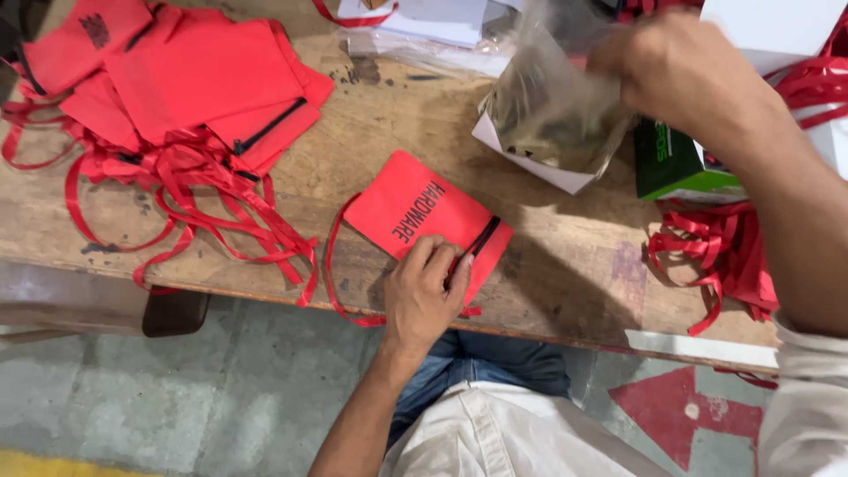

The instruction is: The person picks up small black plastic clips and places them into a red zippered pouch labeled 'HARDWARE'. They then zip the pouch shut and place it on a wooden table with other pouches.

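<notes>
A small red zip pouch [415,208] with a black zipper and a red strap lies on the wooden table [556,274] near its front edge. My left hand [424,296] rests on the pouch's near corner, fingers pinching at the zipper end. My right hand [676,66] is raised at the upper right, gripping the top of a clear plastic bag [548,110] that hangs over a white box [552,172].
A pile of red pouches [190,75] with tangled red straps lies at the left. A green and white box [676,163] and more red straps [724,256] sit at the right. White papers [442,22] lie at the back. Grey floor with a red arrow shows below.
</notes>
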